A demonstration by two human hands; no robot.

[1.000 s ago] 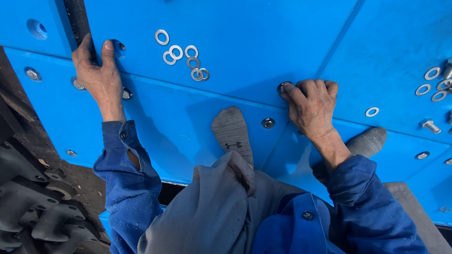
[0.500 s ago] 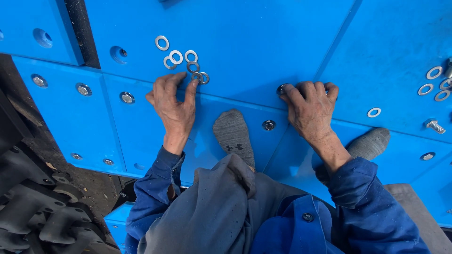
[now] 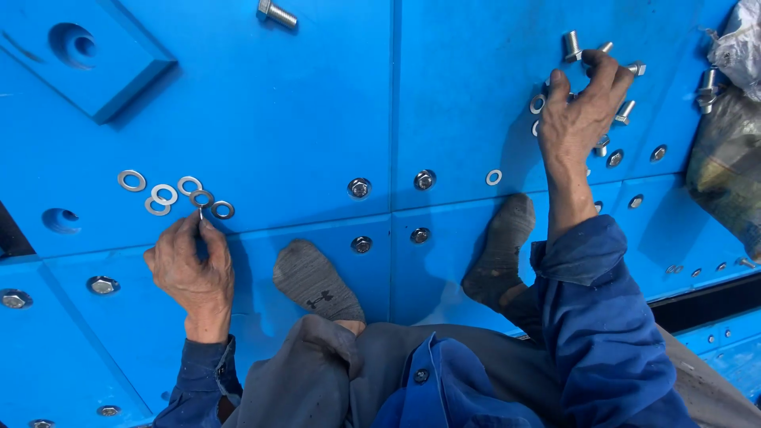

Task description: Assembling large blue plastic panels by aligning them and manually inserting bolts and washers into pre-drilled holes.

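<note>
The blue panel surface filled almost the whole view, built of flat plates joined along seams and fastened with seated bolts. A vertical seam ran down its middle and serves here as the landmark. Far right of the seam, at the edge of the view, lay a crumpled grey sack. Below the seam sat the person's grey trousers and blue jacket, with two feet in grey socks planted on the plates, one sock just left of the seam and the other sock just right of it.

The right hand was spread well right of the seam, fingers apart and curved down over a scatter of loose bolts and washers; whether it gripped any of them could not be told. The left hand rested well left of the seam, thumb and forefinger pinched together on a small thin metal piece, its kind too small to tell, just beneath a cluster of flat silver washers. The nearest washer lay right above the fingertips. One single bolt lay high up, left of the seam, and one lone washer lay to the seam's right, between it and the right hand.
</note>
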